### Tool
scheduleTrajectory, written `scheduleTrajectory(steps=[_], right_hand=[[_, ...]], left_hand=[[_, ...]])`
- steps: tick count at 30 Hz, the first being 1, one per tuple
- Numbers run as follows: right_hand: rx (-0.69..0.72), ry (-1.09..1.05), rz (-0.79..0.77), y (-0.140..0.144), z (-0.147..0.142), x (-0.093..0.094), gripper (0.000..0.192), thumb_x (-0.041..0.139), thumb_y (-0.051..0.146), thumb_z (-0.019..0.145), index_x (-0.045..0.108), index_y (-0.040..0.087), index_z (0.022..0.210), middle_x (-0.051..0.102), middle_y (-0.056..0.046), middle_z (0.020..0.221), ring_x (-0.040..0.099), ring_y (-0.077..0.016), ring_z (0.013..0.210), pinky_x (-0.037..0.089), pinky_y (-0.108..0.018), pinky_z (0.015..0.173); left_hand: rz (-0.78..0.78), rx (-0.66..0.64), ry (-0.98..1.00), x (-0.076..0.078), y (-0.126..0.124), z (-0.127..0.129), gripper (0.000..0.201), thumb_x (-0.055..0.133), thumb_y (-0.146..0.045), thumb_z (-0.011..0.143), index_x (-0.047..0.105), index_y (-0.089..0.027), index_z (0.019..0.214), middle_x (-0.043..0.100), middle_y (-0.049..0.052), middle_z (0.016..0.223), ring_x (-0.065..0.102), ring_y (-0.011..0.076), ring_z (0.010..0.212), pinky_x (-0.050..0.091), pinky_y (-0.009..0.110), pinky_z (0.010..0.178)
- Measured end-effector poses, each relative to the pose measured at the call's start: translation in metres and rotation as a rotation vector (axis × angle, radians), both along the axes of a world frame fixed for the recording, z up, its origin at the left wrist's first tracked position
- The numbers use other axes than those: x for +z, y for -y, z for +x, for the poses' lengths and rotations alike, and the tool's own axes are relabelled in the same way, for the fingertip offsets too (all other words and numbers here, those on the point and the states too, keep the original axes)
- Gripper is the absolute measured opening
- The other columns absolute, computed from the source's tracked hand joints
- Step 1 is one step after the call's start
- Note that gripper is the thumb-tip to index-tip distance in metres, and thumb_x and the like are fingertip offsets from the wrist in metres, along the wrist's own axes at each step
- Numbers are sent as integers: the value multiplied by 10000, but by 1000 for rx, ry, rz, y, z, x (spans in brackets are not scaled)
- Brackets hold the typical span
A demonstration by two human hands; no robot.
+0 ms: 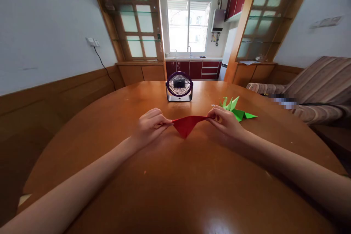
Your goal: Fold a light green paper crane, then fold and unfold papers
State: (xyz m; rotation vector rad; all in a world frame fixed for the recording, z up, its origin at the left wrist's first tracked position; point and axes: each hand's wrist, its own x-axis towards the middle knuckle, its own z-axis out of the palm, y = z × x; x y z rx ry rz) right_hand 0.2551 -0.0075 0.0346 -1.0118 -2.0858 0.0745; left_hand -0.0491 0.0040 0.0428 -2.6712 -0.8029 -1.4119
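Note:
A folded piece of red origami paper [187, 125] stretches between my two hands, its broad middle part pointing down toward me. My left hand [151, 124] pinches its left end between thumb and fingers. At the other end, my right hand [224, 120] closes on the right tip in the same kind of pinch. Just behind my right hand sit green folded paper figures [239, 114], one with upright pointed parts like a crane; my hand hides part of them.
The hands work over a glossy brown oval table [175, 182]. Toward its far edge stands a small dark desk fan [179, 86]. A striped sofa [320, 84] is beyond the table on the right. A black cord [102, 65] hangs from the left wall socket.

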Motion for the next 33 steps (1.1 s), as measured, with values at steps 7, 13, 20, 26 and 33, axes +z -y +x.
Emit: scheduleTrajectory(steps=[7, 13, 20, 26, 33], right_hand=[[-61, -124, 96, -8, -3, -14, 104, 521, 281, 911, 548, 223, 829, 545, -54, 845, 509, -182, 730, 441, -335, 636], [58, -40, 88, -11, -9, -28, 139, 492, 214, 906, 547, 205, 779, 548, -54, 832, 517, -159, 712, 433, -295, 618], [30, -87, 76, -13, -18, -31, 138, 509, 202, 877, 549, 208, 745, 548, -55, 844, 521, -163, 726, 441, -298, 631], [50, -207, 61, -22, -41, -33, 100, 526, 199, 866, 550, 208, 769, 539, -47, 840, 514, -151, 700, 445, -287, 609], [41, -244, 80, -21, -54, -34, 63, 526, 189, 854, 581, 208, 831, 531, -64, 927, 514, -162, 760, 443, -286, 607]], left_hand=[[221, -2, -336, -10, -1, -1, 205, 466, -238, 926, 595, -215, 768, 637, 41, 824, 556, 169, 775, 413, 329, 712], [36, -68, -577, -21, 0, 7, 240, 405, -299, 943, 572, -176, 821, 606, 112, 1044, 571, 213, 945, 452, 349, 825], [-236, -76, -577, -18, 6, 13, 365, 497, -527, 885, 601, -177, 878, 613, 69, 936, 590, 204, 841, 461, 316, 772], [-316, 78, -489, -19, 13, 25, 388, 513, -536, 878, 620, -212, 1064, 633, 67, 1025, 595, 229, 918, 461, 346, 811], [-245, 284, -441, -36, 2, 41, 341, 595, -503, 832, 631, -174, 914, 636, 92, 955, 583, 248, 873, 460, 365, 769]])
